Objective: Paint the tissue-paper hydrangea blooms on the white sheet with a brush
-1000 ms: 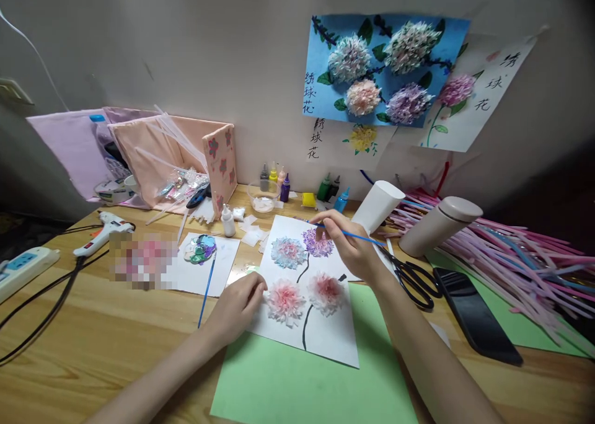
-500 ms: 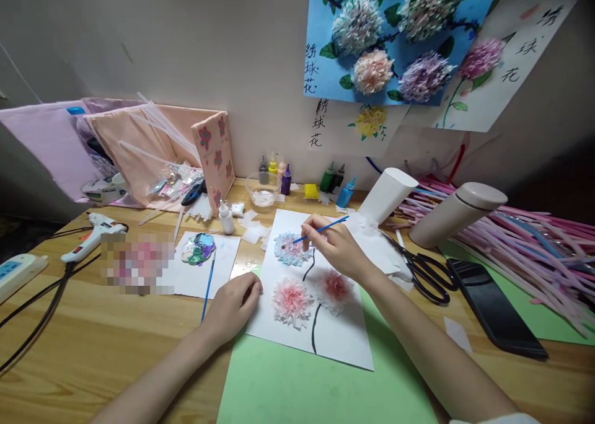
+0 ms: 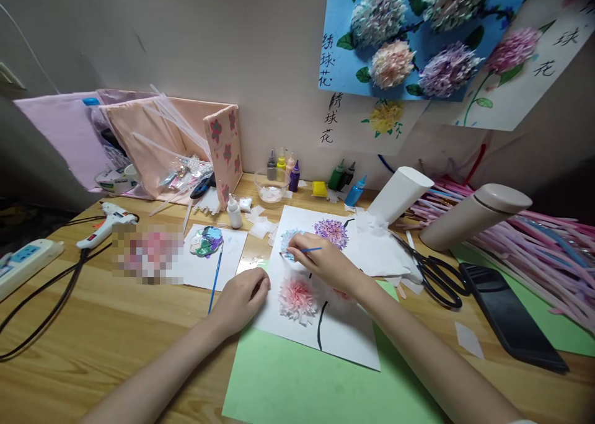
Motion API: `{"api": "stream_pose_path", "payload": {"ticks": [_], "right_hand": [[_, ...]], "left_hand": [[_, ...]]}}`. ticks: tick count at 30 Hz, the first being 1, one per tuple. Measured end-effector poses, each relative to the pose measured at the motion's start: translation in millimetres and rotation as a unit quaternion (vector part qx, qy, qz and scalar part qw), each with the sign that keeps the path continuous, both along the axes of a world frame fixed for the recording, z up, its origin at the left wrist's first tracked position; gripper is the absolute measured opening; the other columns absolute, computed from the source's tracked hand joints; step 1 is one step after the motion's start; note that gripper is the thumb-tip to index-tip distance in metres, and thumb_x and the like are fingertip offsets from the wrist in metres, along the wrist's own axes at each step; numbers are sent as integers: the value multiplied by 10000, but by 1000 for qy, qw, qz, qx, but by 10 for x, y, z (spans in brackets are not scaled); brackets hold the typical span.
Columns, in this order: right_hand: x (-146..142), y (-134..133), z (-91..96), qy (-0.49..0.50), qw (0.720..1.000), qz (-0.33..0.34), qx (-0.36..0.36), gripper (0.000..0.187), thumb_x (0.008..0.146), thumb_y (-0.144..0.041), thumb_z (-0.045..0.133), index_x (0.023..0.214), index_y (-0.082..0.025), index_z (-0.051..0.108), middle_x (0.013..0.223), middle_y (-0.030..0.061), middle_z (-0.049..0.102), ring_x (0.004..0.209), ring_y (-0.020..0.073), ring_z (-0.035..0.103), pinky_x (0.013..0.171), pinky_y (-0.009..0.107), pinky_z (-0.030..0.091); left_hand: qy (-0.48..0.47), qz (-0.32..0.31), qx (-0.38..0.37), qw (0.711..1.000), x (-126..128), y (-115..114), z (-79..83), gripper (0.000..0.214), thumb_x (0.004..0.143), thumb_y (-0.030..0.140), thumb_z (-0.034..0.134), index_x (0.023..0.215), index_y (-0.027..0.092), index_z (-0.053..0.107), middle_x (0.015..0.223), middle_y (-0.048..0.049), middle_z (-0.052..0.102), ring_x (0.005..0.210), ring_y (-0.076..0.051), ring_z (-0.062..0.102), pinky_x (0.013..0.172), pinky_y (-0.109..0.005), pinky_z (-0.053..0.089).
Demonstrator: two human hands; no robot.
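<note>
L hand (image 3: pixel 244 297), R hand (image 3: pixel 325 261) bare; R slv. (image 3: pixel 521 421) wht.

A plain greyish wall (image 3: pixel 195 46) fills 12 o'clock, with a wall plate (image 3: pixel 10 77) at 10 and a blue hydrangea poster (image 3: pixel 411 39) at 1. Pale wood-grain tabletop (image 3: pixel 116 337) spreads toward 8; light is dim.

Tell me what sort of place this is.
Likely a craft workspace: the right hand holds a paintbrush, a glue gun lies at left, and a blue flower picture hangs above.
</note>
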State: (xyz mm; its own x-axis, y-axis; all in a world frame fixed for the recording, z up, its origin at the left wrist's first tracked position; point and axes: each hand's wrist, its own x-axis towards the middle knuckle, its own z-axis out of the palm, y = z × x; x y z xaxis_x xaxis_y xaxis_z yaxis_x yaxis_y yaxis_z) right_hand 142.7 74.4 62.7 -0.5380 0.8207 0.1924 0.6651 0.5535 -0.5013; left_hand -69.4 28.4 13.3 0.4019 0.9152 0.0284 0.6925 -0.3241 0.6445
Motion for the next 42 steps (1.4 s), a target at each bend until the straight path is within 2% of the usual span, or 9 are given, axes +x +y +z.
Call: {"api": "stream_pose_path", "payload": {"ticks": [5, 13, 19, 25, 29, 32, 36, 38, 42], "right_hand": [[29, -5, 27, 9, 1000, -10, 8, 226, 954, -306, 358, 840, -195, 519, 754, 26, 561, 706, 136, 518, 662, 241, 382], [44, 9, 3, -6, 1000, 9, 15, 219, 947, -294, 369, 836, -195, 530, 752, 29, 562, 709, 141, 520, 664, 249, 388], [115, -1, 133, 58, 998, 8, 25, 258, 954, -307, 350, 805, -198, 530, 743, 29, 583, 701, 141, 523, 670, 259, 386], [243, 68, 201, 50, 997, -6, 50, 299, 949, -312, 349, 730, -194, 515, 677, 19, 566, 668, 142, 517, 642, 261, 369], [495, 111, 403, 89, 991, -62, 72, 339, 942, -345, 361, 692, -187, 526, 631, 4, 552, 619, 125, 515, 622, 249, 365], [664, 109, 552, 59, 994, -85, 18, 336, 932, -375, 384, 706, -189, 549, 667, 2, 588, 656, 129, 541, 640, 247, 372], [703, 101, 578, -6, 995, -12, -103, 297, 921, -370, 404, 771, -198, 594, 744, 2, 648, 699, 138, 569, 648, 248, 393], [663, 102, 539, -14, 993, 16, -120, 274, 915, -352, 416, 793, -198, 606, 770, 8, 655, 712, 142, 568, 651, 253, 401], [588, 104, 477, -25, 993, 36, -109, 247, 909, -327, 430, 792, -200, 607, 800, 11, 654, 742, 147, 563, 672, 264, 400]], "left_hand": [[1, -1, -4, 1000, -6, -14, 1, 197, 918, 251, 350, 803, 203, 503, 786, -9, 586, 744, -173, 544, 677, -282, 381], [2, -5, 8, 1000, -1, -15, -6, 192, 914, 236, 348, 790, 204, 492, 783, -8, 587, 742, -172, 548, 675, -280, 383], [7, -6, 7, 1000, 3, 0, -9, 209, 921, 258, 343, 789, 204, 496, 776, -11, 583, 736, -175, 544, 668, -282, 385], [7, -10, 5, 1000, -2, -19, -4, 210, 918, 248, 341, 781, 202, 494, 776, -12, 579, 742, -174, 543, 672, -284, 386], [11, -9, 1, 1000, -1, -6, 2, 207, 914, 251, 341, 785, 203, 495, 778, -15, 579, 739, -178, 541, 671, -290, 385], [15, -15, 4, 1000, 6, 8, 1, 206, 912, 255, 339, 795, 205, 502, 790, -20, 582, 752, -183, 542, 681, -297, 385], [25, -16, -1, 1000, 8, 13, 4, 229, 920, 276, 328, 804, 205, 512, 786, -24, 581, 740, -187, 538, 672, -303, 388], [24, -16, -4, 1000, 5, 12, 8, 234, 923, 277, 326, 810, 206, 518, 792, -24, 585, 744, -187, 541, 675, -302, 392], [19, -21, -6, 1000, 0, 7, 17, 228, 922, 267, 332, 814, 210, 524, 808, -21, 594, 759, -185, 550, 687, -298, 397]]}}
